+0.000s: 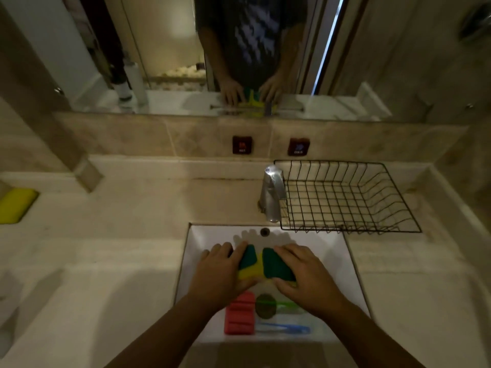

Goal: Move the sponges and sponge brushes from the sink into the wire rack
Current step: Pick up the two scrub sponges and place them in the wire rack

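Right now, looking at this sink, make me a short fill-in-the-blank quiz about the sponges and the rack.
1. The wire rack holds ____ sponges so far.
2. Each hand, left hand and right hand, rests on a sponge that is yellow and ____ : left sponge, right sponge.
3. The ribbed sponge lying in the sink is ____ in colour.
4. The rack stands to the ____ of the tap.

Missing words: no; green; red; right
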`<state>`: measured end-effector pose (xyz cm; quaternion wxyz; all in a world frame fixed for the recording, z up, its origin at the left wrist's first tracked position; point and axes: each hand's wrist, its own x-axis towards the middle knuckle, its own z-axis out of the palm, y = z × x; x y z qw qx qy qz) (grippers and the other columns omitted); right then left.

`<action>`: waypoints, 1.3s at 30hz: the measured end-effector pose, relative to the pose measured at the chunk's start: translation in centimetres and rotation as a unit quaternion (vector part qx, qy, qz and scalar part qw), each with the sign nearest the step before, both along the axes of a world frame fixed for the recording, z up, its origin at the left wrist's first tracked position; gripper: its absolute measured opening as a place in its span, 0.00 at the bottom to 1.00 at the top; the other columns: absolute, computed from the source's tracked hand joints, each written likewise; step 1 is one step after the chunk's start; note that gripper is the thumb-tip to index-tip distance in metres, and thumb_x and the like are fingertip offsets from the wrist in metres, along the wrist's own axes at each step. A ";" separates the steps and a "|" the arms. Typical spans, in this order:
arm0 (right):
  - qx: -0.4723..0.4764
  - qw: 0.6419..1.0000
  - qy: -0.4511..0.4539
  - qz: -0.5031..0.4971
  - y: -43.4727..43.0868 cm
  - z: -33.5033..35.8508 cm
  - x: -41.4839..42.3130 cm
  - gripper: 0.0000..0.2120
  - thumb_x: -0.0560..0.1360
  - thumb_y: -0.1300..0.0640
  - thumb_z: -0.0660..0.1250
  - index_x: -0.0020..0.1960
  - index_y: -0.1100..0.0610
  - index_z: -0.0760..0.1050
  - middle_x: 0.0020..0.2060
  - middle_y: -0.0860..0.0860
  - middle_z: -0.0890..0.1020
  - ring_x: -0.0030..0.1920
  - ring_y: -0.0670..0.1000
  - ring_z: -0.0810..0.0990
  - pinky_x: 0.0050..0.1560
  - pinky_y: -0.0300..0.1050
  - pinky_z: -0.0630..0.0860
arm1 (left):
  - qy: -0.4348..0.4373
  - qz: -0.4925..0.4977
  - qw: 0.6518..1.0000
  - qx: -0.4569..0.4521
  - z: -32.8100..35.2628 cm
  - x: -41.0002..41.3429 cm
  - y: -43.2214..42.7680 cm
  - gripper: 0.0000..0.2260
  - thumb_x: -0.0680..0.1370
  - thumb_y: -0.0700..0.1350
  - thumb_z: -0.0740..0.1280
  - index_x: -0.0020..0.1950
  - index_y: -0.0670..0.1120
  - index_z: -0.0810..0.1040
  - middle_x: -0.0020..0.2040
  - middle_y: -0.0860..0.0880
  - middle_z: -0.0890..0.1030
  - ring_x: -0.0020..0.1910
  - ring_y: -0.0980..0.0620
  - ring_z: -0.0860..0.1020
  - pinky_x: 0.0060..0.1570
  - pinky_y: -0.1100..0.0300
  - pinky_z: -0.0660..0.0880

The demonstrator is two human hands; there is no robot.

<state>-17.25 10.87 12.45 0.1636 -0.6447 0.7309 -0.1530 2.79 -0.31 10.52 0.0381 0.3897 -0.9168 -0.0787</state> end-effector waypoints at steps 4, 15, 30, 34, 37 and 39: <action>-0.048 0.999 0.017 0.016 -0.2 2.8 -0.2 0.33 0.73 0.40 0.64 0.75 0.46 0.59 0.68 0.46 0.68 0.67 0.45 0.64 0.67 0.46 0.68 | 0.039 -0.004 0.999 -0.018 2.6 -0.3 -0.1 0.45 0.70 0.79 0.41 0.75 0.51 0.63 0.54 0.49 0.76 0.49 0.49 0.74 0.47 0.53 0.71; -0.127 0.990 0.068 0.007 -1.6 9.4 -1.4 0.32 0.71 0.36 0.62 0.73 0.41 0.59 0.66 0.41 0.68 0.64 0.42 0.64 0.63 0.41 0.66 | 0.083 -0.054 0.993 -0.065 9.6 -0.5 -2.4 0.33 0.74 0.71 0.53 0.72 0.53 0.65 0.54 0.52 0.74 0.50 0.52 0.71 0.49 0.56 0.67; -0.155 0.984 0.090 -0.002 -3.5 13.3 -2.7 0.32 0.70 0.35 0.61 0.72 0.40 0.59 0.64 0.39 0.70 0.60 0.38 0.62 0.61 0.39 0.66 | 0.117 -0.073 0.983 -0.124 14.2 -2.2 -3.8 0.31 0.72 0.69 0.55 0.69 0.54 0.68 0.58 0.53 0.73 0.55 0.53 0.70 0.54 0.57 0.65; -0.148 0.984 0.103 -0.002 -3.3 13.3 -3.2 0.32 0.70 0.36 0.62 0.72 0.40 0.60 0.64 0.40 0.70 0.60 0.38 0.62 0.62 0.41 0.66 | 0.143 -0.087 0.980 -0.109 13.9 -2.8 -3.5 0.30 0.72 0.68 0.58 0.68 0.53 0.70 0.57 0.53 0.75 0.55 0.52 0.72 0.55 0.57 0.66; -0.143 0.984 0.103 -0.003 -2.9 13.1 -3.6 0.32 0.70 0.36 0.62 0.72 0.41 0.60 0.64 0.41 0.70 0.62 0.40 0.64 0.63 0.42 0.67 | 0.160 -0.105 0.976 -0.100 13.4 -3.2 -3.6 0.30 0.71 0.68 0.60 0.68 0.54 0.70 0.58 0.53 0.76 0.55 0.53 0.73 0.53 0.60 0.64; -0.138 0.985 0.102 -0.002 -2.7 12.9 -4.1 0.33 0.70 0.35 0.62 0.73 0.41 0.60 0.65 0.42 0.70 0.63 0.41 0.64 0.64 0.42 0.67 | 0.150 -0.121 0.977 -0.086 13.3 -3.6 -3.7 0.30 0.72 0.70 0.59 0.69 0.55 0.69 0.59 0.54 0.75 0.56 0.53 0.72 0.53 0.60 0.62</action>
